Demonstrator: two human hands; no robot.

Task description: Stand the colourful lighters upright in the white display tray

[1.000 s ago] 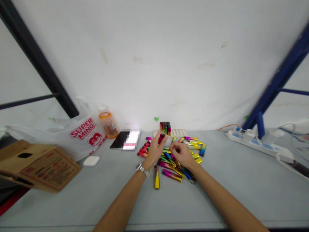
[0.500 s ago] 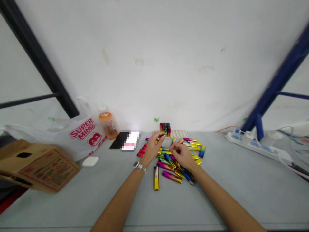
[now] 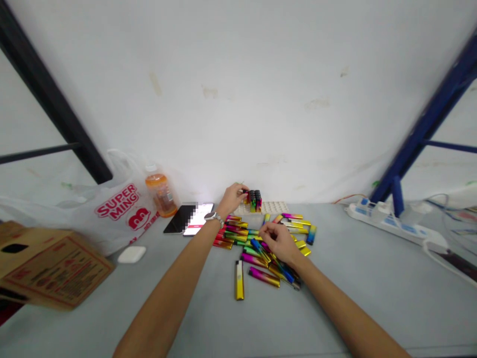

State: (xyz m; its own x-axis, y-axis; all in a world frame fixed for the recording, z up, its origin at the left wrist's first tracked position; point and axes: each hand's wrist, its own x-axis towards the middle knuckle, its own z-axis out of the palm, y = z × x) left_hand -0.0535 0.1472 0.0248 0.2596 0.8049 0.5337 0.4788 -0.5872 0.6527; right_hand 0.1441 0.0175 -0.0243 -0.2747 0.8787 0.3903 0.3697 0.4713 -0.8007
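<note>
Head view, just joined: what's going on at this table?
A person is handling a pile of colourful lighters on the grey table. The left hand is stretched to the back wall, pinching one lighter at the edge of the upright lighters standing in a white tray. The right hand lies on the pile with fingers curled; whether it grips one is unclear. A yellow lighter lies apart, nearer the person.
</note>
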